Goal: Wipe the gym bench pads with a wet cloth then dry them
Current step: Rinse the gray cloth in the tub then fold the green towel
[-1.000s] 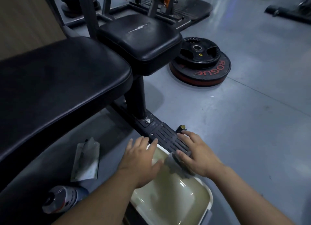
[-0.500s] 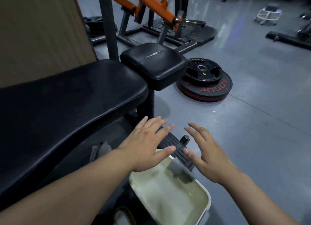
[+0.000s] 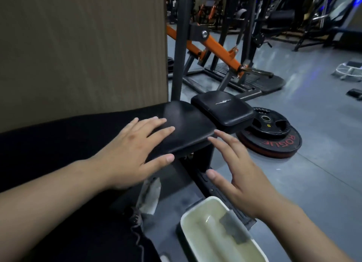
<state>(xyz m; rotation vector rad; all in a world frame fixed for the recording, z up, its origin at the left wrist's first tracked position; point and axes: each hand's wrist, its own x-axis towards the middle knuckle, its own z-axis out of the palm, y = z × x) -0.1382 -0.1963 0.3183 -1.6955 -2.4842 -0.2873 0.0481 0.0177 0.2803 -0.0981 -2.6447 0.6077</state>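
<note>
Two hands are in view, and both are empty. The left hand [image 3: 133, 154] has its fingers straight and spread over the long black padded bench pad [image 3: 188, 130]; I cannot tell whether the palm really touches the surface. The right hand [image 3: 241, 175] is also flat with the fingers apart, and it hangs in the air just beside the near corner of this pad. There are two pads. The second one, a small square black seat pad [image 3: 223, 109], is just beyond the fingertips of both hands, and it carries one silver emblem on top in which I can read no letters. Under the right wrist stands one white rectangular plastic basin [image 3: 193, 209] with cloudy water, and one grey wet cloth [image 3: 232, 228] lies inside it at the side nearer to the right forearm. One more cloth, a pale crumpled cloth [image 3: 149, 195], lies on the dark floor below the left hand, between the two hands. To the right of the right hand's fingers, two round weight plates are stacked on the grey floor [image 3: 313, 183]. The large black plate with a red edge [image 3: 274, 146] shows the word "ROGUE" in red, upside down from here. The smaller black plate [image 3: 268, 124] on top has a yellow mark too small to read.
</note>
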